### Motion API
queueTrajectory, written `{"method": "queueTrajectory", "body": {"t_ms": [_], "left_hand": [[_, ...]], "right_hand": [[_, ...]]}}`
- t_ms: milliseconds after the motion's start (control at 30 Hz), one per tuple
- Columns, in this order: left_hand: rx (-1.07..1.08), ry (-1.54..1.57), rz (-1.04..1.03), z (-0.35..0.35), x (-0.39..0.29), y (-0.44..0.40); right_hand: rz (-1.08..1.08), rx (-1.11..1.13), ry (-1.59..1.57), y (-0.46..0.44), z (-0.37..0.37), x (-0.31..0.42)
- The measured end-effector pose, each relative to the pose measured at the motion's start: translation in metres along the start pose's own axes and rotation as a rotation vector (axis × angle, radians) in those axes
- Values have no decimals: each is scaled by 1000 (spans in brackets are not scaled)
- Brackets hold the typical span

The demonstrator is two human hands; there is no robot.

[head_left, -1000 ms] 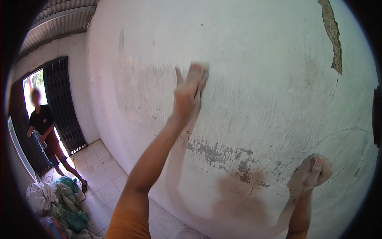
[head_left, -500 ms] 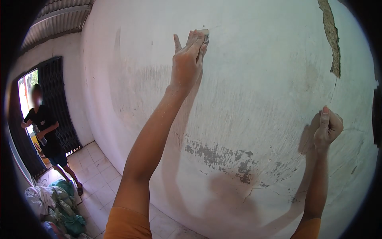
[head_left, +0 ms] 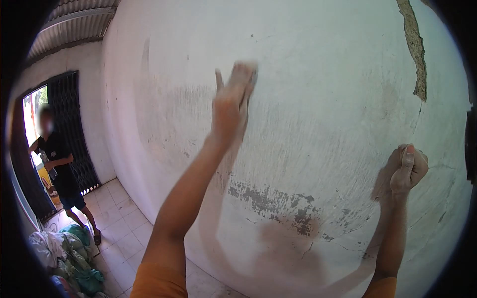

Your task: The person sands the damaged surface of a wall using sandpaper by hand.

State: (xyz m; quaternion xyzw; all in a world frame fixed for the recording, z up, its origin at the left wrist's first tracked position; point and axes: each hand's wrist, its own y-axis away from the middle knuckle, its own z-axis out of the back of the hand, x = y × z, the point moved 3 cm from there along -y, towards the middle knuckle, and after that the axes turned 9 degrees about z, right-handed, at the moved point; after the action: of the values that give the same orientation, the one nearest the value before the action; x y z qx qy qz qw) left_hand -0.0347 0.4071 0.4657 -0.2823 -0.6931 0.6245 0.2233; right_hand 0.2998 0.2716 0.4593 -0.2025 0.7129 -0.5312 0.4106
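Note:
High on the whitish wall (head_left: 318,99), my left hand (head_left: 232,102) is pressed to the surface, blurred by motion. Its little finger sticks out to the left; the other fingers lie together over a small flat piece, too smeared to name. My right hand (head_left: 409,170) is a fist beside the wall at the right, thumb on top, with nothing visible in it. Grey bare patches (head_left: 263,198) and vertical streaks mark the wall between and below the hands.
At the far left a person (head_left: 57,154) in dark clothes holds a clear bottle (head_left: 48,164) by a folding gate (head_left: 74,119). Sacks (head_left: 69,253) are heaped on the tiled floor (head_left: 121,218). A rough broken strip (head_left: 415,47) runs down the wall, upper right.
My left hand went up the wall, then came partway down. My right fist rose, then dropped slightly. The person at the gate has shifted stance.

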Motion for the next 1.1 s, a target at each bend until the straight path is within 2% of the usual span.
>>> {"method": "queueTrajectory", "body": {"t_ms": [67,167,233,333,467,567,667,733,900,967,1100], "left_hand": [[74,5,50,8,-2,62],[79,0,24,7,1,61],[-6,-48,-56,1,3,4],[-113,-30,-33,-10,-3,-53],[0,2,40,4,2,34],[75,-71,9,10,15,48],[-24,-151,-30,3,14,-30],[-56,-99,3,0,14,-51],[13,-20,1,6,8,26],[35,-46,-28,5,16,20],[39,-19,128,7,11,-59]], "right_hand": [[2,-8,-6,1,1,0],[14,48,85,-3,0,5],[-14,36,26,-2,-2,6],[-24,15,-5,-3,-5,8],[10,21,32,0,-1,2],[41,94,46,-2,0,4],[57,120,84,-3,-1,3],[46,61,64,-3,-4,5],[-27,75,18,1,-3,10],[37,124,46,-3,-3,9],[32,68,60,-1,-5,9]]}}
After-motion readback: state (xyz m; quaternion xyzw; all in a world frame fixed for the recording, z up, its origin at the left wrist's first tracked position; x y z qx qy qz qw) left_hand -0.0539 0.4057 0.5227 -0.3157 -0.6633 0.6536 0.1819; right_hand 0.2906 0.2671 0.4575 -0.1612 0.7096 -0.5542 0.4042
